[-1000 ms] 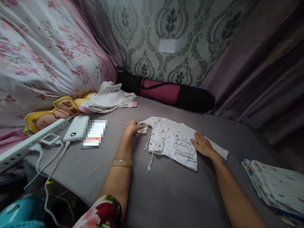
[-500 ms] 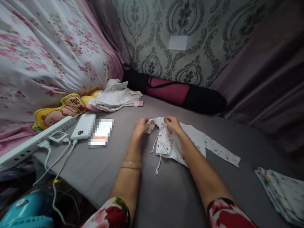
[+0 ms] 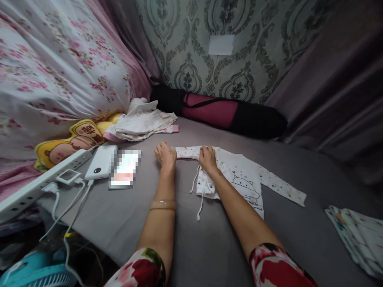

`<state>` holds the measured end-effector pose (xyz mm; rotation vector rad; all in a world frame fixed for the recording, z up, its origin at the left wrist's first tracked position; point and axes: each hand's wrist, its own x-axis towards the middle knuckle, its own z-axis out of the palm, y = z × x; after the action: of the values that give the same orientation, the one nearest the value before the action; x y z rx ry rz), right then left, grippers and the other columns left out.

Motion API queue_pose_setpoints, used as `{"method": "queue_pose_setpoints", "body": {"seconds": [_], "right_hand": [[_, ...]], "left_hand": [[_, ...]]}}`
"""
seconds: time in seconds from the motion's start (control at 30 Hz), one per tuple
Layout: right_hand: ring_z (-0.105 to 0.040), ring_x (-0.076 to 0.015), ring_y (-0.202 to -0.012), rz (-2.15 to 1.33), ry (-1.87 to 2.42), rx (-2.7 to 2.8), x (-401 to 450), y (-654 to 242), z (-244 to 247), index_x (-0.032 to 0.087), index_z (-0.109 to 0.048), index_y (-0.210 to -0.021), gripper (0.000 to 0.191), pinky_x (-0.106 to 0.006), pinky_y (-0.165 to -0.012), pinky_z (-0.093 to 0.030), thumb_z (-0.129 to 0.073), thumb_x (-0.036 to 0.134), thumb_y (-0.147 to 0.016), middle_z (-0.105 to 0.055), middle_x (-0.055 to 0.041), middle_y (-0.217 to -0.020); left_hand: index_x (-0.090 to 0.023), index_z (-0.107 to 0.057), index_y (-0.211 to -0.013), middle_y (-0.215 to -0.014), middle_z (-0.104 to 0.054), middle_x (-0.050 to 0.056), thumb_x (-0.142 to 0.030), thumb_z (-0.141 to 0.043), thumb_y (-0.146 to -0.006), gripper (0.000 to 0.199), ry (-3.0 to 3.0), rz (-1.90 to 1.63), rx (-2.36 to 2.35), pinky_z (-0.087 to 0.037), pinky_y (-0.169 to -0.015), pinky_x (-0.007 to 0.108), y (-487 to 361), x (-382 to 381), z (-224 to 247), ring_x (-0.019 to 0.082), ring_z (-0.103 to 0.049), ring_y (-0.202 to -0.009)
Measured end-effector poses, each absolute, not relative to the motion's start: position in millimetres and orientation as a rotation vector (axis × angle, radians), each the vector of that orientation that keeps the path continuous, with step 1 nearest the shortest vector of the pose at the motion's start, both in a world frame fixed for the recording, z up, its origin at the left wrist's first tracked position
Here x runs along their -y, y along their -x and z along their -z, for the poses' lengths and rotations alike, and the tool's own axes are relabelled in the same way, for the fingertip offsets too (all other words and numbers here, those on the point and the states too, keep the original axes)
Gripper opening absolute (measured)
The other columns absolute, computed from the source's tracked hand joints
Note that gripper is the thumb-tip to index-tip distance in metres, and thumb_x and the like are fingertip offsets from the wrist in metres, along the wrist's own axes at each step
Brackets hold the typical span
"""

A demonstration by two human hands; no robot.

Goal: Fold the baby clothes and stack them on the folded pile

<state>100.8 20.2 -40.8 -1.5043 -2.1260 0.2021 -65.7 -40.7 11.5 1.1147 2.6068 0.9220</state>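
A small white baby shirt [image 3: 248, 183] lies spread on the grey sheet, with an animal drawing on its front, dotted sleeves and white tie strings. My left hand [image 3: 166, 155] is closed on the cuff end of its left-side sleeve, which is pulled out straight. Nearer the shoulder, my right hand [image 3: 208, 160] has its fingers curled onto the same sleeve. The right-side sleeve stretches away flat, untouched. My right forearm covers part of the shirt's body.
Crumpled white clothes [image 3: 140, 121] and a yellow plush pillow [image 3: 72, 141] lie at the back left. Closer are a power strip [image 3: 48, 177], a white power bank [image 3: 101, 161] and a phone [image 3: 125, 169]. A black and maroon long bag [image 3: 218, 113] lies by the wall; folded cloth [image 3: 359, 235] sits right.
My left hand has moved left with the cuff, so the bunched sleeve is now straight. My right hand has shifted slightly left along it, and more of the animal drawing shows.
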Motion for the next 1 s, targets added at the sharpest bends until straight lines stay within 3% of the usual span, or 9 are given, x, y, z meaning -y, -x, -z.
{"method": "queue_pose_setpoints", "body": {"seconds": [0.13,0.33,0.43,0.57,0.7,1.0], "right_hand": [[-0.048,-0.0249,-0.110,-0.213,1.539,2.140,-17,-100,39,0.012,-0.063,-0.120,0.033,-0.033,-0.098,-0.034,-0.043,0.015,-0.094,-0.058,-0.0152,-0.116],[-0.048,-0.0260,-0.110,-0.225,1.559,2.158,-14,-100,34,0.015,-0.064,-0.123,0.037,-0.033,-0.097,-0.036,-0.041,0.014,-0.094,-0.056,-0.0148,-0.120],[-0.048,-0.0264,-0.110,-0.220,1.574,2.158,-13,-99,32,0.016,-0.064,-0.125,0.039,-0.034,-0.097,-0.037,-0.040,0.015,-0.094,-0.056,-0.0149,-0.121],[-0.048,-0.0261,-0.109,-0.213,1.602,2.155,-9,-98,29,0.018,-0.064,-0.125,0.038,-0.034,-0.097,-0.037,-0.038,0.023,-0.097,-0.055,-0.0138,-0.121],[-0.047,-0.0268,-0.110,-0.178,1.613,2.181,-3,-96,23,0.019,-0.064,-0.124,0.039,-0.036,-0.100,-0.036,-0.041,0.037,-0.098,-0.055,-0.0124,-0.122],[-0.044,-0.0282,-0.116,-0.181,1.655,2.210,2,-91,21,0.017,-0.057,-0.132,0.045,-0.038,-0.101,-0.036,-0.044,0.040,-0.095,-0.052,-0.0128,-0.131]], "left_hand": [[-0.005,-0.059,-0.119,-0.128,-0.053,0.027,-0.040,-0.048,-0.090,0.046,-1.075,-0.802,-2.627,-0.038,-0.100,0.045,68,41,-8,0.038,-0.046,-0.123],[-0.012,-0.065,-0.109,-0.131,-0.053,0.025,-0.047,-0.057,-0.084,0.043,-1.004,-0.677,-2.625,-0.039,-0.099,0.048,77,28,-1,0.039,-0.046,-0.126],[-0.016,-0.067,-0.101,-0.128,-0.058,0.023,-0.044,-0.055,-0.086,0.034,-1.063,-0.617,-2.565,-0.041,-0.095,0.047,82,21,-2,0.039,-0.049,-0.124],[-0.019,-0.058,-0.114,-0.113,-0.067,0.017,-0.033,-0.041,-0.094,0.030,-1.312,-0.732,-2.467,-0.046,-0.085,0.038,85,18,-6,0.031,-0.061,-0.108],[-0.020,-0.051,-0.122,-0.105,-0.069,0.015,-0.032,-0.033,-0.098,0.032,-1.455,-0.715,-2.498,-0.045,-0.076,0.035,88,15,-7,0.029,-0.065,-0.099],[-0.014,-0.057,-0.113,-0.116,-0.064,0.021,-0.034,-0.035,-0.097,0.034,-1.713,-0.549,-2.594,-0.043,-0.091,0.042,97,7,18,0.033,-0.057,-0.113]]}}
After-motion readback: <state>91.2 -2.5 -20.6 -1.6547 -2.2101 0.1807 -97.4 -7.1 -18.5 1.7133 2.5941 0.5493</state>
